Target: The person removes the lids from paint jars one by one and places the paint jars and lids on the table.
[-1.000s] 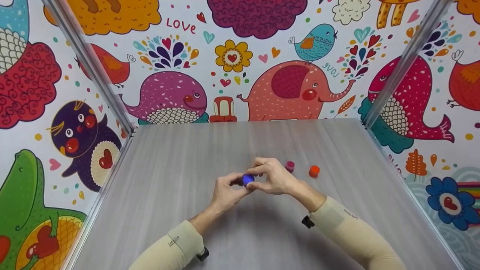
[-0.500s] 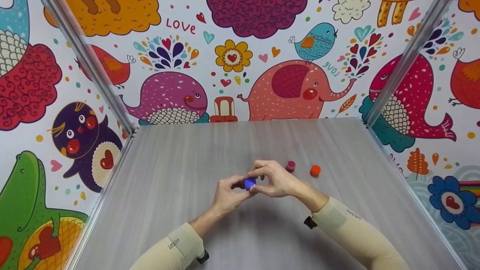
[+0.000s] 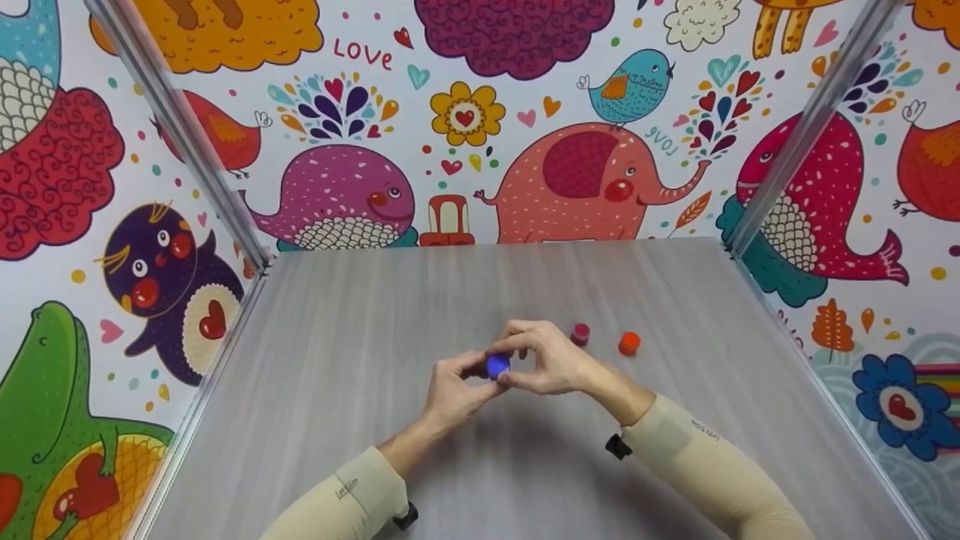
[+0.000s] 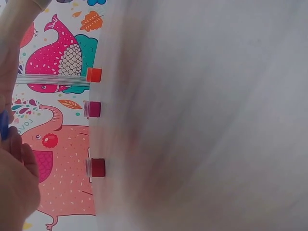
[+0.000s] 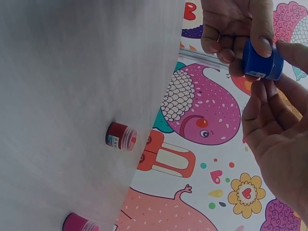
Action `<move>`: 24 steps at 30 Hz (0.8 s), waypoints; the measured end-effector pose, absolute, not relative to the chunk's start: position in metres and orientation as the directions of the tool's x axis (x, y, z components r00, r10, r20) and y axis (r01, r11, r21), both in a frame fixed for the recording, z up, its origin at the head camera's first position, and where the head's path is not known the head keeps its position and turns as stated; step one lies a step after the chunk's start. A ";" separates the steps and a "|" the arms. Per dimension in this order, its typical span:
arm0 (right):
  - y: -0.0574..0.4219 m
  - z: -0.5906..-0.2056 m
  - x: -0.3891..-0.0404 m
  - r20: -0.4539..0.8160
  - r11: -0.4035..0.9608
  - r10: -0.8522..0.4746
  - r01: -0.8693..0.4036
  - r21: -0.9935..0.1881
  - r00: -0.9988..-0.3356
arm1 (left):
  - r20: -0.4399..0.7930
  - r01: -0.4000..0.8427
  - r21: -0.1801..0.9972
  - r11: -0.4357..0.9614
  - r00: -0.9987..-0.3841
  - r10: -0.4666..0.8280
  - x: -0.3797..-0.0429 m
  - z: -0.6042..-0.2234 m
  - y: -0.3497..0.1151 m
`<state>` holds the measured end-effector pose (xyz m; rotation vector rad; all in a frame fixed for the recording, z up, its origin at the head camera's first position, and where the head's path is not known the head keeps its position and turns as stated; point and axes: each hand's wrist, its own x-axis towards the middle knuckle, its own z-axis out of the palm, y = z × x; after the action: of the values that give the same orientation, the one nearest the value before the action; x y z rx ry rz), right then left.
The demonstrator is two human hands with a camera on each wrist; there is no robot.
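A small blue paint jar [image 3: 497, 367] is held between both hands above the table. My left hand [image 3: 454, 390] grips its blue body, with the thumb across the side in the right wrist view. My right hand [image 3: 551, 360] pinches the jar [image 5: 262, 62] at its clear ridged end. Beyond the right hand stand a magenta jar [image 3: 580, 334] and an orange jar [image 3: 629, 343]. A dark red jar [image 5: 120, 136] shows in the right wrist view; the head view does not show it, where the right hand covers that area.
The grey wood-grain table [image 3: 337, 315] has metal rails [image 3: 817, 352] along its sides. Behind it rises a wall [image 3: 517, 165] printed with cartoon animals. The jars on the table stand upright, apart from one another.
Both hands have shifted slightly toward the person with the blue jar. The right hand's fingers have moved a little around the jar's end. The jars on the table stay put.
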<state>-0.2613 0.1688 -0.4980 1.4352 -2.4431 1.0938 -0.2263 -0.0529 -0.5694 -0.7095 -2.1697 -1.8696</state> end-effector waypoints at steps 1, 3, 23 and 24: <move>0.169 -0.498 -0.261 0.428 0.297 -0.714 -0.793 -0.532 -0.554 | 0.436 0.466 0.880 0.092 -0.870 0.230 -0.226 -0.569 -0.053; 0.169 -0.499 -0.261 0.442 0.297 -0.698 -0.789 -0.538 -0.564 | 0.422 0.453 0.886 0.099 -0.877 0.230 -0.226 -0.568 -0.053; 0.164 -0.500 -0.255 0.486 0.345 -0.604 -0.757 -0.555 -0.632 | 0.426 0.447 0.886 0.120 -0.889 0.165 -0.226 -0.569 -0.054; 0.164 -0.501 -0.254 0.487 0.343 -0.603 -0.757 -0.557 -0.631 | 0.429 0.449 0.886 0.119 -0.889 0.160 -0.226 -0.569 -0.054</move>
<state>-0.2543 0.1636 -0.5005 1.2373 -2.4079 1.1612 -0.2259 -0.0538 -0.5687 -0.6033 -2.1671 -1.8492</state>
